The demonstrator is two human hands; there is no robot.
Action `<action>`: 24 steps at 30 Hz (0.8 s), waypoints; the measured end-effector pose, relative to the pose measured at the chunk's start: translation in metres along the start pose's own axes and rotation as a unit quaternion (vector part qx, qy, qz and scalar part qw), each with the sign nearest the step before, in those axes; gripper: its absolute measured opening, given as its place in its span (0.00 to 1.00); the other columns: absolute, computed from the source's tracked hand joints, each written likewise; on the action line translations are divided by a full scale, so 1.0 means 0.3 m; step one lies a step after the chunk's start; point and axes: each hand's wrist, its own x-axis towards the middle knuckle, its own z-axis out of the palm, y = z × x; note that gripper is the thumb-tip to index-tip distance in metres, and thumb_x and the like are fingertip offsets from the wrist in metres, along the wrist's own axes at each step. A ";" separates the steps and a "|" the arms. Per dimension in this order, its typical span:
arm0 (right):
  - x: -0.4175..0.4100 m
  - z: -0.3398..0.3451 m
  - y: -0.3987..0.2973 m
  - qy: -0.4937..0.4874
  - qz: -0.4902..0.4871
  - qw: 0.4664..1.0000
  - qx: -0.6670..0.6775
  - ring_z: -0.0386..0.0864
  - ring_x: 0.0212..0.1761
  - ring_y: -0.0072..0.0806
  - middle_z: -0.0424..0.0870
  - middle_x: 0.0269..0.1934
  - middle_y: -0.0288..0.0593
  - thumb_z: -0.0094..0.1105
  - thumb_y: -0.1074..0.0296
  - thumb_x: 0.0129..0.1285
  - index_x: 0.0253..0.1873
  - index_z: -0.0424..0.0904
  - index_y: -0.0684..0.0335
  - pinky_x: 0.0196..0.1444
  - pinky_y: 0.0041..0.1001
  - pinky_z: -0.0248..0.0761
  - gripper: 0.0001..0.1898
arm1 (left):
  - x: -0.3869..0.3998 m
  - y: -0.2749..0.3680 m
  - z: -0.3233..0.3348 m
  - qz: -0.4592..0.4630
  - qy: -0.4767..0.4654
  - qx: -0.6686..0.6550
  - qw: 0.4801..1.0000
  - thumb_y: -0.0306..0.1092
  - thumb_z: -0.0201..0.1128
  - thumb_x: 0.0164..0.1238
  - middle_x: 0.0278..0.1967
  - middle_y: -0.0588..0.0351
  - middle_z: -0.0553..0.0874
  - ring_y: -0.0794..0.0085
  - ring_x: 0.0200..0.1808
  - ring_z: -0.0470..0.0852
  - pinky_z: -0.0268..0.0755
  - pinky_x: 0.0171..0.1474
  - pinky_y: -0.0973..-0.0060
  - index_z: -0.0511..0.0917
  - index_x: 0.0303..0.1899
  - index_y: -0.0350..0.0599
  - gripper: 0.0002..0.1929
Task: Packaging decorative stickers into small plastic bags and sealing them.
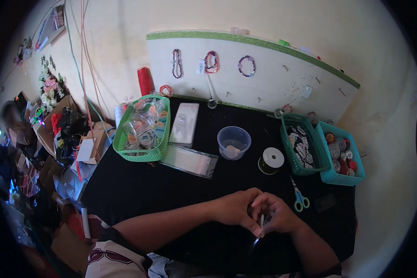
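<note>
My left hand [238, 210] and my right hand [279, 216] meet above the black cloth near its front edge. Between them they pinch a small clear plastic packet [268, 221], and a bright glint shows below the fingertips. A thin pale piece appears in or against the plastic; which of these I cannot tell. To the right lie scissors [300, 198] with blue and yellow handles, blades pointing away. Beyond the hands stand a ribbon spool [271, 160] and a translucent plastic tub [234, 140] holding a pale round piece.
A green basket [160, 147] of wrapped items stands left, beside stacks of clear plastic sleeves [191, 161]. At right are a teal basket [304, 170] of paper tags and a turquoise bin [344, 177] of ornaments. A white board [274, 69] bears beaded bracelets. Another person [17, 121] is far left.
</note>
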 end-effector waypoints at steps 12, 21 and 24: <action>0.032 0.065 0.026 0.291 -0.106 0.950 0.029 0.77 0.25 0.17 0.82 0.31 0.37 0.69 0.75 0.62 0.40 0.75 0.60 0.24 0.18 0.69 0.09 | -0.021 -0.034 -0.053 0.034 0.082 -0.072 0.993 0.39 0.66 0.71 0.38 0.61 0.86 0.81 0.39 0.81 0.73 0.47 0.81 0.84 0.49 0.40 0.14; 0.015 0.019 0.070 0.277 -0.096 0.956 -0.009 0.79 0.26 0.21 0.83 0.34 0.38 0.56 0.58 0.74 0.41 0.76 0.59 0.23 0.20 0.71 0.11 | -0.015 -0.059 -0.064 0.049 0.066 -0.071 0.994 0.34 0.67 0.69 0.40 0.60 0.88 0.82 0.42 0.83 0.73 0.49 0.79 0.85 0.48 0.40 0.11; 0.030 0.051 0.037 0.297 -0.102 0.945 0.095 0.81 0.33 0.28 0.83 0.35 0.40 0.43 0.45 0.77 0.42 0.77 0.59 0.30 0.26 0.72 0.22 | -0.018 -0.062 -0.071 0.068 0.115 -0.071 0.989 0.32 0.67 0.69 0.40 0.58 0.88 0.80 0.41 0.83 0.74 0.48 0.79 0.85 0.48 0.40 0.10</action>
